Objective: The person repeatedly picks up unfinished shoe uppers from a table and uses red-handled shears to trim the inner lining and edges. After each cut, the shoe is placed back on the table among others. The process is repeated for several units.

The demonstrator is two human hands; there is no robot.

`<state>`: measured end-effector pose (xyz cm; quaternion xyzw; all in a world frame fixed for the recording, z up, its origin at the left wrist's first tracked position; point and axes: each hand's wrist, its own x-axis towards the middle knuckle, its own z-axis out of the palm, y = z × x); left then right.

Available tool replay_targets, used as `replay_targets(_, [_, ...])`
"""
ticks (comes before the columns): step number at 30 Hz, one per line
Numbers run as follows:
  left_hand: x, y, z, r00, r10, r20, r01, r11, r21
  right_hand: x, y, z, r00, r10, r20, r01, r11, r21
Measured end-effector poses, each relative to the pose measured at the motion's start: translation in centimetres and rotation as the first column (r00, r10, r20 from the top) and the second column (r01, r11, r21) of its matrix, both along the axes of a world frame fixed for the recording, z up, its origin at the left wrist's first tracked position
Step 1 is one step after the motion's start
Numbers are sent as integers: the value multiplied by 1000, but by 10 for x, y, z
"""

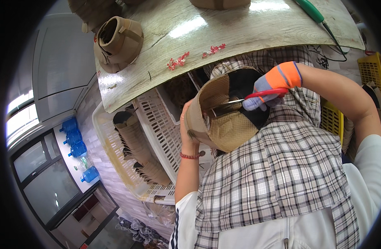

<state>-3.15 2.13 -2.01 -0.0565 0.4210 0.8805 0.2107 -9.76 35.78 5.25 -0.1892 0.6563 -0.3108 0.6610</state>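
A tan cap (234,132) with a black part inside lies tilted in front of my plaid apron, its open side toward me. My bare left hand (186,121) grips its left edge, with most of the fingers hidden behind it. My right hand (268,85), in an orange and grey glove, is closed around red-handled scissors (263,93). The metal blades reach into the cap's hollow, near its inner seam. Whether they touch the cloth, I cannot tell.
On the wood-patterned table (157,58) beyond stand tan hats (120,41) and a green-handled tool (310,10) with a black cord. Stacked tan pieces (134,137) fill a white plastic basket (157,128) at left. A yellow crate (331,120) is at right.
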Motion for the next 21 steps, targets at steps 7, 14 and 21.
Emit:
replay_targets(7, [-17, -1, -11, 991, 30, 128, -28, 999, -22, -17, -20, 2, 997, 34, 64, -32, 999, -19])
replay_targets(14, [-20, -4, -13, 989, 49, 138, -39, 997, -73, -25, -33, 12, 999, 42, 18, -42, 999, 20])
replay_targets(21, [-18, -4, -19, 984, 119, 129, -90, 973, -213, -17, -36, 17, 998, -29, -63, 33, 997, 63])
